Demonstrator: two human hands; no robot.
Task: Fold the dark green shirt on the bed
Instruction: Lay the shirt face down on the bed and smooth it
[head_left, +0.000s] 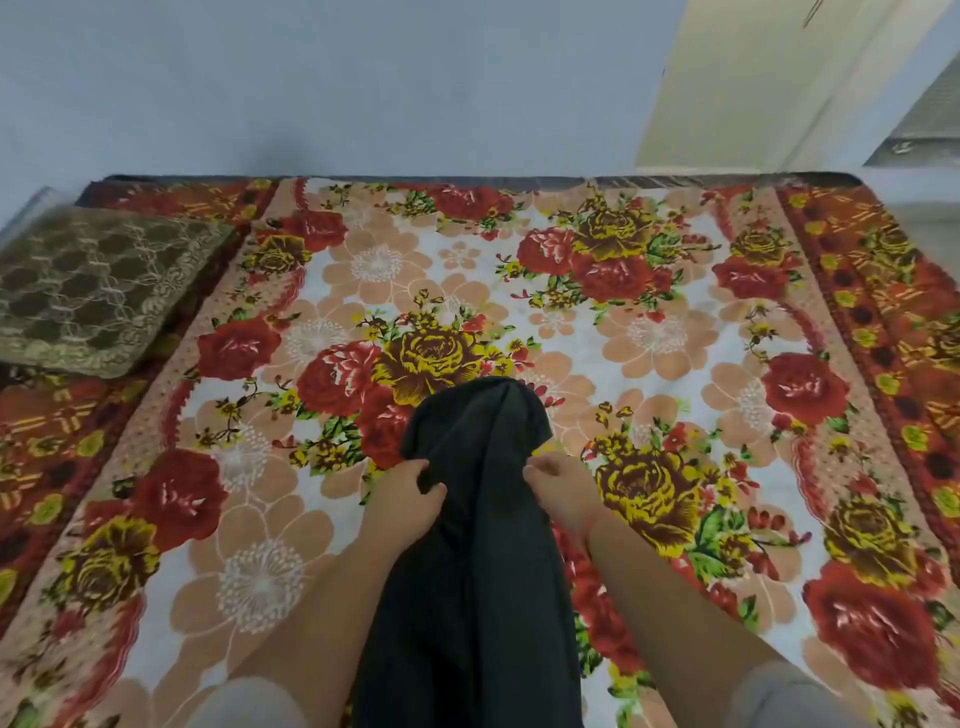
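Hands (483, 493) gripping shirt (472, 571) on bed (649, 332)

Dark green shirt (475, 545): plain, near-black cloth gathered into a long narrow bundle, running from the near edge of the flower-print bed (675, 322) up toward its middle, far end rounded and lying on the cover, lengthwise folds along it, sides pinched in partway up.

text: none legible | labels: none | view: somewhat blurred
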